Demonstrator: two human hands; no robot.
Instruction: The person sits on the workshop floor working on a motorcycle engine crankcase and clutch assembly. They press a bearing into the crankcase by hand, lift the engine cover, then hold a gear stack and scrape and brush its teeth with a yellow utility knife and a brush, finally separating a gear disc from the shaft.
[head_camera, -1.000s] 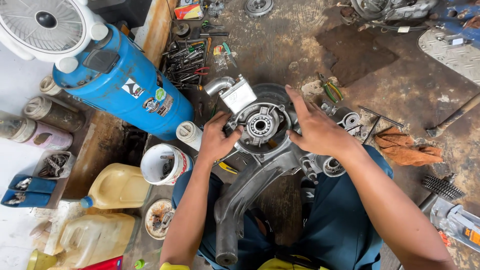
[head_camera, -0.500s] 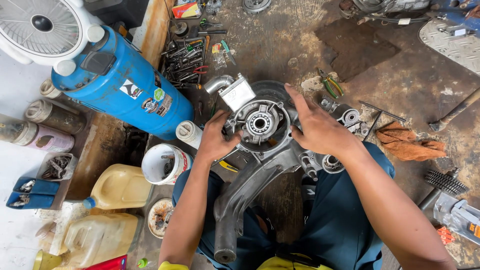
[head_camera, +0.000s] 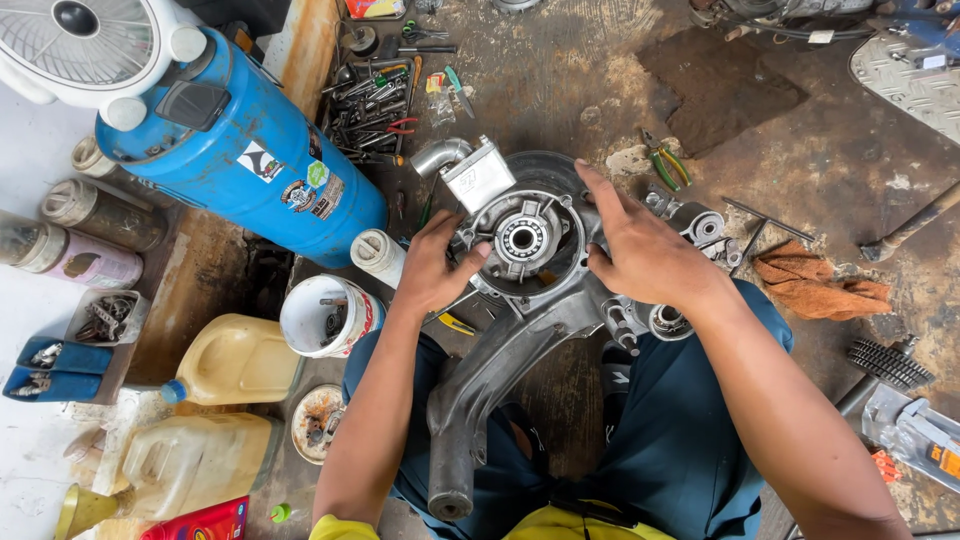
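Barely anything has shifted: both hands stay on the engine casing. Left hand grips the round bearing housing's left rim, thumb on its face; right hand spreads over the right rim. Casing rests across the person's lap above the workshop floor, its long arm running down-left toward the knees, housing end pointing away.

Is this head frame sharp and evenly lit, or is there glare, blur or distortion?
Head view: sharp on both hands, left hand and right hand, and the metal casing; soft even daylight, weak shadows; the pale floor at left is washed out; edges bow slightly.
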